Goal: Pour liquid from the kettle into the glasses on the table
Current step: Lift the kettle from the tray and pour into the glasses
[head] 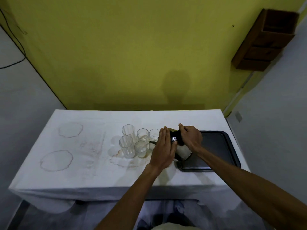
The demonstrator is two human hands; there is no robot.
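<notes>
Five glasses (134, 141) stand clustered on the table (99, 171). The right hand (191, 136) grips the handle of the tilted kettle (181, 151), and the left hand (163, 146) lies flat and open against it. Liquid levels are unclear, so pouring seems early.

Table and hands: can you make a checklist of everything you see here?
Surface: white tablecloth, with brown ring stains.
Job's things: tilted kettle, spout towards five clear glasses.
Clutter: dark tray under the kettle's base.
Grippers: right hand closed around the kettle's handle; left hand flat against its side.
Cables: black cable on the left wall.
Surroundings: yellow wall, wooden shelf.
</notes>
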